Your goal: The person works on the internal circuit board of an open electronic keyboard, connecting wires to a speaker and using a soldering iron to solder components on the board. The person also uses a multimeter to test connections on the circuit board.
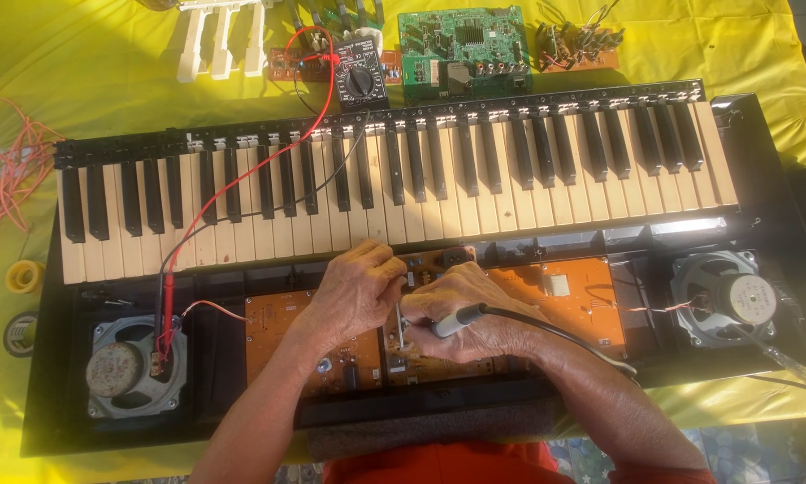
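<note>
An opened electronic keyboard (394, 179) lies across a yellow cloth, with orange circuit boards (564, 291) bared below its keys. My right hand (475, 318) grips a soldering iron (459, 320) with a grey handle, and its black cable trails off to the right. The iron's front end points at the board's middle. My left hand (358, 291) is right beside it, fingers pinched on a thin wire (400, 324) that stands down onto the same spot. Both hands rest over the board and touch each other.
A black multimeter (360, 79) sits behind the keys; its red and black leads run to the left speaker (134, 367). A right speaker (724, 298), a green circuit board (461, 40), loose white keys (219, 36), tape rolls (24, 276) and tangled pink wire (8, 170) surround the keyboard.
</note>
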